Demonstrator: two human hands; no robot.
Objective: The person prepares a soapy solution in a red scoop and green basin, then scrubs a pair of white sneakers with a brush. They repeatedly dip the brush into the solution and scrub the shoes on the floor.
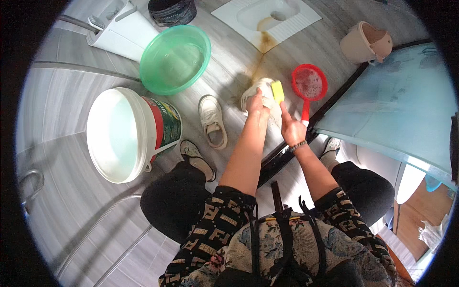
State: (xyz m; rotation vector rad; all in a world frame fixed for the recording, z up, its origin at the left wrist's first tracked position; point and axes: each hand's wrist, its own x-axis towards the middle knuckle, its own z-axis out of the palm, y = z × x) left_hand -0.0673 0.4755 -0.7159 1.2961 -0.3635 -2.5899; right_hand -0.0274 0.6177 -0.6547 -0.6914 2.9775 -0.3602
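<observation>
Mostly closed right hand [292, 130] on brush [277, 90]

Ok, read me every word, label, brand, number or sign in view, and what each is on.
Lettering shows here, but I won't copy wording or brands:
Black sleeves: repeated tan block letters, readable.
White bucket, red-and-green label: large pale characters, tilted; smaller print is too small to read.
Yellow brush and held shoe: no lettering I can make out.
</observation>
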